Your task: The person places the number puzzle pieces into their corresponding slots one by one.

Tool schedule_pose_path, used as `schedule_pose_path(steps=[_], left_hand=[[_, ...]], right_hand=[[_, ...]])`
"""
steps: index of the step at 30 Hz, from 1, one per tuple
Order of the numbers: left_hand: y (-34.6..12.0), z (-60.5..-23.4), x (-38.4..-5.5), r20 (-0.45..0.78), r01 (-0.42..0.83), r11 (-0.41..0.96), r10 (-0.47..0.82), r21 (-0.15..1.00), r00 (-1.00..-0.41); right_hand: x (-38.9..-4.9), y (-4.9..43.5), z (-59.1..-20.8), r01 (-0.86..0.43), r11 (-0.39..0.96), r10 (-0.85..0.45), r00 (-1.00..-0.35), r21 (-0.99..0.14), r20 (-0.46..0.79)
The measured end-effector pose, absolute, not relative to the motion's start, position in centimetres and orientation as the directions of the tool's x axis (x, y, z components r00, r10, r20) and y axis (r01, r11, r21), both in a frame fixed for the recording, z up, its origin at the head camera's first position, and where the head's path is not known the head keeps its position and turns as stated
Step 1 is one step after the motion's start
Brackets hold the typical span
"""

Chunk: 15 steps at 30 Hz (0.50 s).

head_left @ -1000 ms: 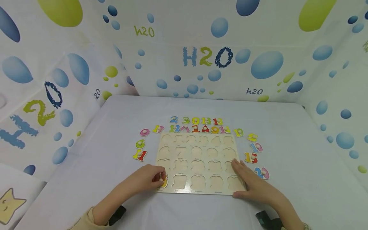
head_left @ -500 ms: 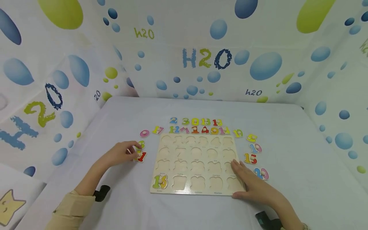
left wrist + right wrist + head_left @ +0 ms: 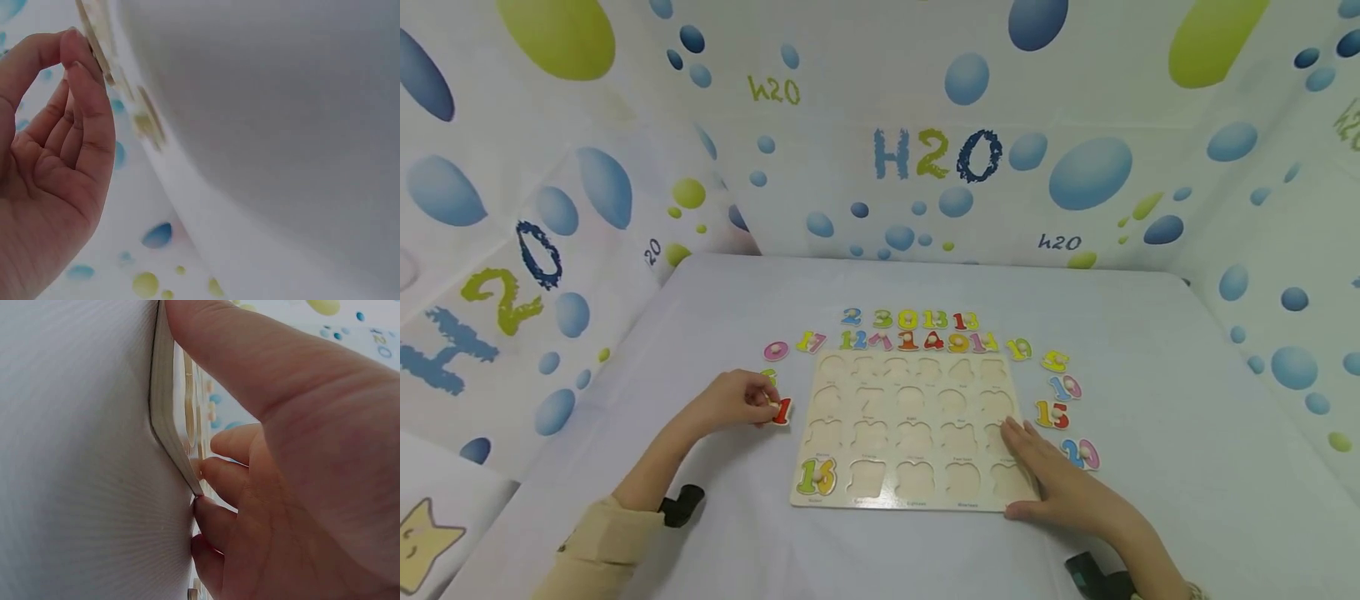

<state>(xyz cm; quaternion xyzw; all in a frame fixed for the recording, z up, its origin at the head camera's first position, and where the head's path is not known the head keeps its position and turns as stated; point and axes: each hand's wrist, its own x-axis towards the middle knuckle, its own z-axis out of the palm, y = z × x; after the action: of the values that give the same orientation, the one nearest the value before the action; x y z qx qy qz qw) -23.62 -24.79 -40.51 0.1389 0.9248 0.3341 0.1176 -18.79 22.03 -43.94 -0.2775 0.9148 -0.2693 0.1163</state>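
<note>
My left hand (image 3: 735, 400) pinches the number 11 puzzle piece (image 3: 783, 412) between thumb and fingertips, left of the wooden number board (image 3: 891, 418). Its red digit shows; the fingers hide the other one. In the left wrist view the left hand (image 3: 69, 137) has its fingertips at the piece's thin edge. My right hand (image 3: 1056, 479) rests on the board's lower right corner with fingers stretched out. The right wrist view shows the right hand (image 3: 281, 481) with its thumb on the front edge. The number 16 piece (image 3: 816, 477) lies in the bottom left recess.
Several colourful number pieces lie around the board, among them a pink 0 (image 3: 776, 351), a 15 (image 3: 1052, 415) and a 20 (image 3: 1080, 454). The 6 piece (image 3: 769, 377) is partly hidden behind my left hand. A white cloth with printed drops covers the walls.
My left hand has let go of the 16 in its recess, moved left and back to the 11, and now grips it, shifted slightly right. My right hand stays put.
</note>
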Motion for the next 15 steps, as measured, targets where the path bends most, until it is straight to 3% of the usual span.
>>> schedule_pose_path(steps=[8,15], left_hand=[[-19.5,-40.2,-22.9,-0.136,0.222,0.666,0.440,0.712,-0.887],[-18.4,-41.0,-22.8,-0.129,0.249,0.696,0.443,0.674,-0.887]], right_hand=[[-18.7,22.1,-43.9,-0.454,0.702,-0.569,-0.821,-0.549,-0.049],[-18.7,22.1,-43.9,-0.445,0.701,-0.567,-0.822,-0.557,-0.057]])
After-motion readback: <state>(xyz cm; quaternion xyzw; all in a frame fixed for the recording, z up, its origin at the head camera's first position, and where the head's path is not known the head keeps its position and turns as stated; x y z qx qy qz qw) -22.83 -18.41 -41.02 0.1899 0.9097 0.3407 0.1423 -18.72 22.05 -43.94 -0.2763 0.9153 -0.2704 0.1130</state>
